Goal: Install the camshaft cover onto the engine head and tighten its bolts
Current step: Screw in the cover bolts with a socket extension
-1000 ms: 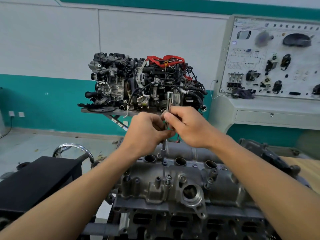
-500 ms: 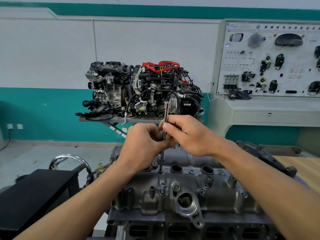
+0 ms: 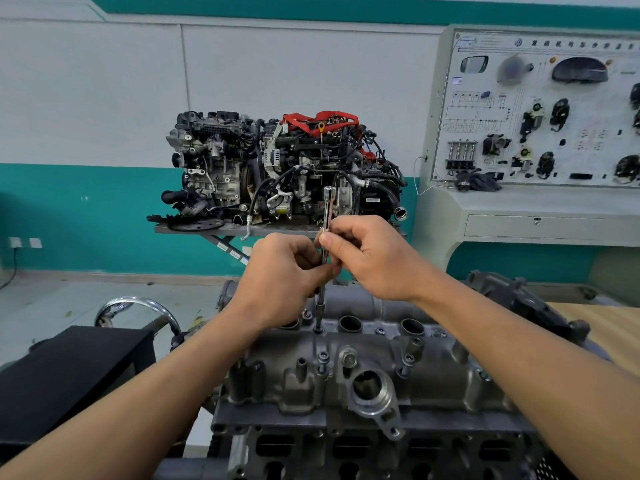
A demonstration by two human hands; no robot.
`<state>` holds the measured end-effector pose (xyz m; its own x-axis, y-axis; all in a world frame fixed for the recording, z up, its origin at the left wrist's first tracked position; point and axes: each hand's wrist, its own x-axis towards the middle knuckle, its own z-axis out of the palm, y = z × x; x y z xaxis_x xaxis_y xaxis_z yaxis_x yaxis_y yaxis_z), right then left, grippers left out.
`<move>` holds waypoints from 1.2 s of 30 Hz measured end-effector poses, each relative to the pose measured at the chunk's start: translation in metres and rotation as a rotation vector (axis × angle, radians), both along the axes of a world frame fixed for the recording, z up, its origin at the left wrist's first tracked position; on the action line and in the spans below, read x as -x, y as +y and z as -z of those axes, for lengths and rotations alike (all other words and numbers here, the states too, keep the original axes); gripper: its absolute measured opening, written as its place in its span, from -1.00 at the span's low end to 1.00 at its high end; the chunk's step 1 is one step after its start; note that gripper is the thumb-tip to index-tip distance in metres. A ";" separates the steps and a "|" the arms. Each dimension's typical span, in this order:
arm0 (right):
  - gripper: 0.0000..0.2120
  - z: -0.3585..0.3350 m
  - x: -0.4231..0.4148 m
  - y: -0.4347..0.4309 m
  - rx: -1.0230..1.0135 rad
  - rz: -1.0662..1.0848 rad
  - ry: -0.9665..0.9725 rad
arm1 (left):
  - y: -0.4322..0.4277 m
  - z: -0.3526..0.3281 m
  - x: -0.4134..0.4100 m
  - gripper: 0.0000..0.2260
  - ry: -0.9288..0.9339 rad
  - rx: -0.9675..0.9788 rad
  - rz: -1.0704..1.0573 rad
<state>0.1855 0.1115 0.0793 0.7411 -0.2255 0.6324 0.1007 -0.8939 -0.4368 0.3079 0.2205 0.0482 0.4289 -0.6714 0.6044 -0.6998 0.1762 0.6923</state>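
1. Both hands are pinching an upright extension bar [image 3: 327,230]: left hand [image 3: 282,275] grasping low, right hand [image 3: 367,256] higher.
2. Since a second ago, the grip has barely shifted; the bar is still seated on a bolt [image 3: 318,329] in the camshaft cover [image 3: 346,372], suggesting tightening is continuing.
3. Panel writing behind is too blurred to read.

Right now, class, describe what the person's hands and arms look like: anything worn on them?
Both arms are bare as far up as the view shows. The left hand and right hand are gloveless. No sleeve, watch, ring or marking is visible.
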 end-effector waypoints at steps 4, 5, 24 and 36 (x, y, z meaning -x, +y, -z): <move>-0.72 0.006 -0.004 0.003 -0.022 0.046 -0.109 | 0.002 0.001 -0.004 -0.87 0.058 -0.020 0.122; -0.72 0.007 -0.005 0.004 -0.036 0.052 -0.131 | 0.003 0.001 -0.005 -0.88 0.067 -0.022 0.143; -0.67 -0.051 0.060 0.014 -0.111 0.164 -0.251 | -0.006 -0.065 0.059 -0.91 -0.114 0.013 0.262; -0.73 0.008 0.396 0.000 -0.374 0.771 -0.166 | -0.098 -0.014 0.355 -0.88 0.050 -0.324 0.899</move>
